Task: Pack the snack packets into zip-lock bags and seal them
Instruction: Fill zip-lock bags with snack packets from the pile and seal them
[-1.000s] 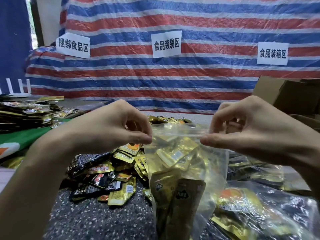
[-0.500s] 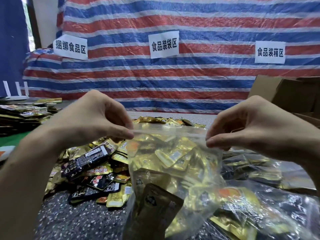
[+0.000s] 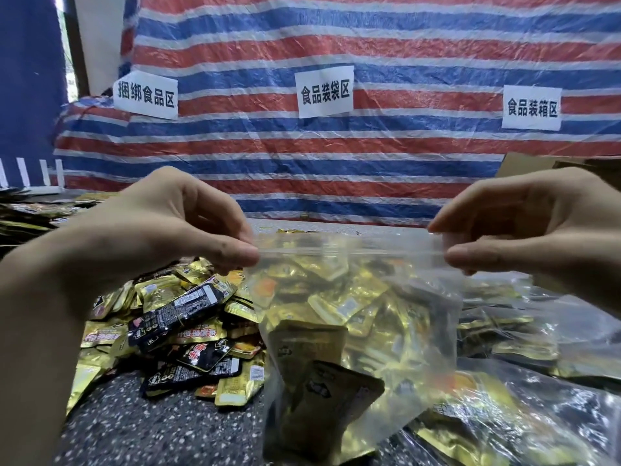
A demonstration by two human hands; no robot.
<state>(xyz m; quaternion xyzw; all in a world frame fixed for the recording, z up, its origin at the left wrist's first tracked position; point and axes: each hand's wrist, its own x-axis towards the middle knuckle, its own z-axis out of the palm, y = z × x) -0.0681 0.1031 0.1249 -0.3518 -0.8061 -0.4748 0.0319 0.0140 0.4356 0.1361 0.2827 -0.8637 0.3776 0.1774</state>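
Striped tarp (image 3: 369, 156) behind. Zip-lock bag (image 3: 363, 314), full; I judged it limp, slippery. Left hand (image 3: 161, 237) pinched its zip strip (image 3: 349, 251) at nine o'clock, right hand (image 3: 524, 230) at three.

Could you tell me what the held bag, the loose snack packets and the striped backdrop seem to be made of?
The bag looks like thin clear plastic film: packets show through, and it wrinkles. The snack packets look like glossy foil laminate, gold or black, glinting. The striped backdrop is probably plastic tarpaulin, creased and shiny.
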